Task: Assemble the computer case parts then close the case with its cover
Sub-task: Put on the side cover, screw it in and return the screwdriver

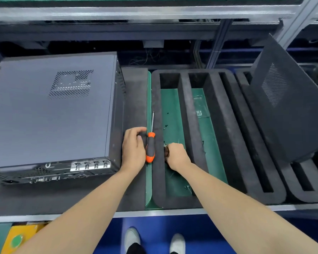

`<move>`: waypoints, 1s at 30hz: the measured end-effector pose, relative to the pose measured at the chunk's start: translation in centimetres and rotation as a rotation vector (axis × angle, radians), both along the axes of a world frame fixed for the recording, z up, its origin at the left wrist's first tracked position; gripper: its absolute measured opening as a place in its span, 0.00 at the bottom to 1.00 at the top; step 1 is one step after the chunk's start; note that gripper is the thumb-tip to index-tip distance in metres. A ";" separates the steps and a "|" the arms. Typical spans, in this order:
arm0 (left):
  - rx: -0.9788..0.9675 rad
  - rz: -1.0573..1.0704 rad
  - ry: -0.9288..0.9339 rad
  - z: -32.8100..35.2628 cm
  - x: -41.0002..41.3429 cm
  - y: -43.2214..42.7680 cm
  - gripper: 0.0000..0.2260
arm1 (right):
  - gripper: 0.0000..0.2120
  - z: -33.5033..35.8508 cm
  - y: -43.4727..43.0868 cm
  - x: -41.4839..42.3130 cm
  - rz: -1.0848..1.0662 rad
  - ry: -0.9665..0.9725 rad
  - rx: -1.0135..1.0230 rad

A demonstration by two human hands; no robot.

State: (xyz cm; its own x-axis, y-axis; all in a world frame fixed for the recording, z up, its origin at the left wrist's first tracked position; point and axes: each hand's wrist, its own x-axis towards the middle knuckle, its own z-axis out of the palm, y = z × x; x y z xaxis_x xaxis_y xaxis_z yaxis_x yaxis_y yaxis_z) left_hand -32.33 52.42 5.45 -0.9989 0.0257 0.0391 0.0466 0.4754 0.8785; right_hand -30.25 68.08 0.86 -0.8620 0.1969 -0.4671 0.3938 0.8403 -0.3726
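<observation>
One computer case (pixel 116 125) lies left on the bench (pixel 134 99), cover (pixel 44 116) on, rear edge near, likely for screwing. Foam tray (pixel 196 125) right corrals parts. Screwdriver (pixel 150 149) between hands: left hand (pixel 133 149) curled against it, grip unclear; right hand (pixel 177 156) pinches screws (pixel 165 145)

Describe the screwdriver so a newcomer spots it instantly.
Start at the grey computer case on the left; right of it a green strip runs beside the black slotted foam tray. The screwdriver lies along that strip by the left hand: the only orange-and-black handle there, thin steel shaft pointing away.
</observation>
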 end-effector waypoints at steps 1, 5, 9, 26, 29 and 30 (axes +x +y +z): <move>0.006 0.006 -0.003 0.0 0.0 0.0 0.17 | 0.03 -0.1 0.0 0.1 -0.019 -0.001 -0.003; 0.033 0.034 -0.006 -0.2 -0.1 0.3 0.16 | 0.05 -0.2 0.1 0.4 -0.052 -0.023 -0.005; 0.056 0.052 -0.022 -0.2 -0.1 0.7 0.16 | 0.06 -0.1 0.5 0.8 -0.076 -0.018 -0.025; -0.039 -0.182 -0.079 3.5 -0.4 3.0 0.06 | 0.07 6.4 0.9 1.0 -0.727 0.208 -1.227; 0.055 -0.144 -0.098 4.2 -0.2 2.8 0.05 | 0.08 7.5 1.1 1.4 -0.700 0.145 -1.399; 0.062 -0.138 -0.102 4.4 -0.1 2.7 0.05 | 0.09 7.7 1.2 1.5 -0.698 0.128 -1.449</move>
